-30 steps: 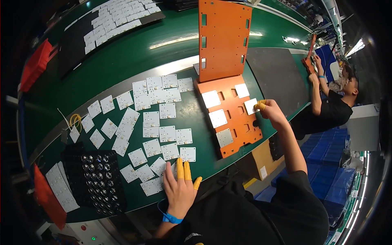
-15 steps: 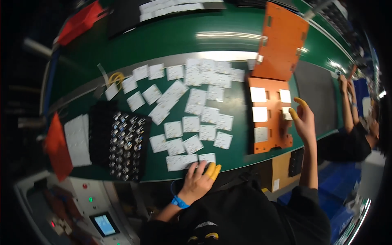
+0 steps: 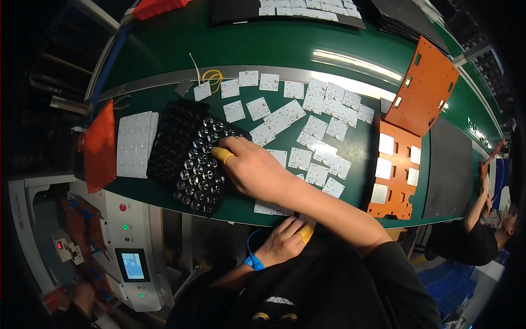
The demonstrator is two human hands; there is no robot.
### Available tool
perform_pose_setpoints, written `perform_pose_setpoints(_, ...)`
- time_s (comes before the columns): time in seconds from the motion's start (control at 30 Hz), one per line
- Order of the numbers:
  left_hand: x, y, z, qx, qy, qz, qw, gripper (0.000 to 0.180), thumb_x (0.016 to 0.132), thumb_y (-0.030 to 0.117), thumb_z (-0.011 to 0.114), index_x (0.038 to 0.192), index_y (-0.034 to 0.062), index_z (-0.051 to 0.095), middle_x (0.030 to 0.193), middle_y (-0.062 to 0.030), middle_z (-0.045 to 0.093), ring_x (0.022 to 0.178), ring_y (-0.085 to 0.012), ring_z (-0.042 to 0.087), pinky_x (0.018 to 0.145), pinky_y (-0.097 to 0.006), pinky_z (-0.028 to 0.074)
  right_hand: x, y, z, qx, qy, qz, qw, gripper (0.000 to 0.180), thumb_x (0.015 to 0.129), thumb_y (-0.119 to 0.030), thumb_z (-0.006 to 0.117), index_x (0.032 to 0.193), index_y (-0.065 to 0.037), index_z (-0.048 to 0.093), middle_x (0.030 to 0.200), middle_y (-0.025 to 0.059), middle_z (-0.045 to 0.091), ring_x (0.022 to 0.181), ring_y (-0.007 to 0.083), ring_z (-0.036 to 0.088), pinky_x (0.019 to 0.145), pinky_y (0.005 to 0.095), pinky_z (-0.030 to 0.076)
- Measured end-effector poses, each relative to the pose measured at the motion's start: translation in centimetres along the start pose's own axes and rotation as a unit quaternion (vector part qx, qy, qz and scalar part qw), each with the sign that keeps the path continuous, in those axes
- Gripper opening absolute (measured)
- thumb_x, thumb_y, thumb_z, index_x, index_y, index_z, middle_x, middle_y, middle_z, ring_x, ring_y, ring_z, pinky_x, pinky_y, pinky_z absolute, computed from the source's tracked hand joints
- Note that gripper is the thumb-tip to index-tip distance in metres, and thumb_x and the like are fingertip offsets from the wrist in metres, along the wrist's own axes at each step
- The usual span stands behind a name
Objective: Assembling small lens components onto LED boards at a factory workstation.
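My right hand (image 3: 249, 167), with yellow finger covers, reaches across to the left over a black tray of clear round lenses (image 3: 200, 178). Its bent fingers come together among the lenses; what is between the fingertips is hidden. My left hand (image 3: 284, 242), wearing a blue wrist strap (image 3: 254, 262), is curled at the table's front edge. Its covered fingertips close on a small white circuit board (image 3: 308, 218), mostly hidden by the hand and right forearm. Many white square circuit boards (image 3: 316, 174) lie spread to the right of the tray.
An orange hinged fixture (image 3: 399, 189) stands open at the right, with several white squares in its slots. Beside it lies a dark mat (image 3: 449, 170). White panels (image 3: 134, 142) and a red bin (image 3: 99, 148) are at left. A machine with a screen (image 3: 132, 265) stands front left. Another person works far right.
My right hand has moved from the orange fixture leftward to the lens tray. My left hand stays near the front edge, its fingers more curled. The whole view has shifted.
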State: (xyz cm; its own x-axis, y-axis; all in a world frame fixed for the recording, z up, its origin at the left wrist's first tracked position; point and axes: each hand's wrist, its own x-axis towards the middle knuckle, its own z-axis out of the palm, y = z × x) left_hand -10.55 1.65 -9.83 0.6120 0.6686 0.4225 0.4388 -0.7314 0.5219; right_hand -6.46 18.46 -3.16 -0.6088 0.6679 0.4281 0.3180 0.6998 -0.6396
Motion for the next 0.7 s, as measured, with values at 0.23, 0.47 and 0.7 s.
perform_pose_setpoints(0.23,-0.6,1.7,-2.4,0.114,0.073,-0.015,0.991,0.015,0.069,0.008,0.067,0.081,0.0015,0.070,0.081,-0.0079,0.062,0.080,-0.0238,0.054,0.077,-0.038,0.046,0.4,0.6,1.4,-0.082,-0.031,-0.039,0.995,0.023,0.076,-0.004,0.056,0.098,0.005,0.060,0.100,0.0150,0.057,0.088,0.0293,0.059,0.076,0.0372,0.052)
perform_pose_setpoints(0.47,2.0,0.4,-3.6,-0.025,0.194,-0.168,0.966,0.019,0.080,0.002,0.070,0.098,-0.0042,0.066,0.085,-0.0168,0.065,0.080,-0.0342,0.065,0.073,-0.043,0.052,-2.4,-0.4,-5.5,0.177,0.056,0.169,0.968,0.031,0.085,-0.005,0.066,0.115,-0.001,0.062,0.089,0.0128,0.060,0.076,0.0233,0.062,0.068,0.0333,0.051)
perform_pose_setpoints(0.7,6.3,0.2,-3.0,-0.131,0.230,-0.246,0.932,0.017,0.076,-0.001,0.074,0.092,-0.0001,0.068,0.085,-0.0141,0.069,0.076,-0.0322,0.068,0.071,-0.036,0.055,-15.2,-1.6,-10.8,0.313,0.101,0.311,0.892,0.030,0.082,0.007,0.069,0.111,0.002,0.061,0.107,0.0104,0.060,0.091,0.0153,0.061,0.084,0.0276,0.053)
